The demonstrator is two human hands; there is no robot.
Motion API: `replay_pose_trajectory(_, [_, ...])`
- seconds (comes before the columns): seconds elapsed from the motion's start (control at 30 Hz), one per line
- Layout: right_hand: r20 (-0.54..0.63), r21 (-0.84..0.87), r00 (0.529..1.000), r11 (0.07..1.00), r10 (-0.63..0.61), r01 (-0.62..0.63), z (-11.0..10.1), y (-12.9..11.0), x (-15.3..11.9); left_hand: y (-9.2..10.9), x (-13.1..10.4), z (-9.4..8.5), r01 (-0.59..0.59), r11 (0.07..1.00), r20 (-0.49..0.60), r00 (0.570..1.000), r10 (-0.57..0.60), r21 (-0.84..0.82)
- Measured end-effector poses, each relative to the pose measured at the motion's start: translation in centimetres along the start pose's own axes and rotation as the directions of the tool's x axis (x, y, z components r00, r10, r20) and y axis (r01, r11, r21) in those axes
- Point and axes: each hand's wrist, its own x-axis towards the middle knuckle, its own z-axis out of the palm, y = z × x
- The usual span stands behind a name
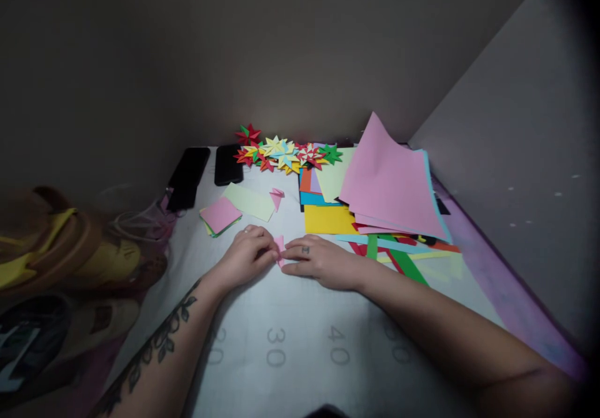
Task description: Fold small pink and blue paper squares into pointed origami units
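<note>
Sitting between the left hand [248, 254] and right hand [321, 262], a small pink paper [280, 243] was pinched by the left; the right's fingertips touched it, though I could not tell whether they gripped. Beyond lay stacked squares [221, 214], a folded pink piece [277, 199], then paper stars [284, 152].

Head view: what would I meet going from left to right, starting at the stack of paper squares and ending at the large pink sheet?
Paper squares → left hand → pink fold → right hand → large pink sheet.
</note>
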Motion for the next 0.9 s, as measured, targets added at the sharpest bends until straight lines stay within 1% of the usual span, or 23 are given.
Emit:
replay_pose_trajectory(0.17, [0.005, 0.064, 1.000, 0.998, 0.013, -0.014, 0.4, 0.3, -0.1, 0.0, 0.4, 0.3, 0.033, 0.999, -0.022, 0.999, -0.033, 0.031])
replay_pose_trajectory(0.43, [-0.005, 0.065, 1.000, 0.998, -0.001, 0.002, 0.3, 0.3, -0.1, -0.1, 0.6, 0.9, 0.065, 0.996, -0.048, 0.997, -0.062, 0.057])
replay_pose_trajectory(0.67, [-0.011, 0.027, 1.000, 0.999, -0.019, 0.020, 0.4, 0.3, -0.1, 0.0, 0.6, 0.9, 0.086, 0.995, -0.049, 0.995, -0.083, 0.059])
replay_pose_trajectory(0.9, [-0.026, 0.042, 0.999, 0.999, -0.022, 0.023, 0.5, 0.4, -0.1, 0.2, 0.8, 1.1, 0.111, 0.990, -0.068, 0.992, -0.106, 0.082])
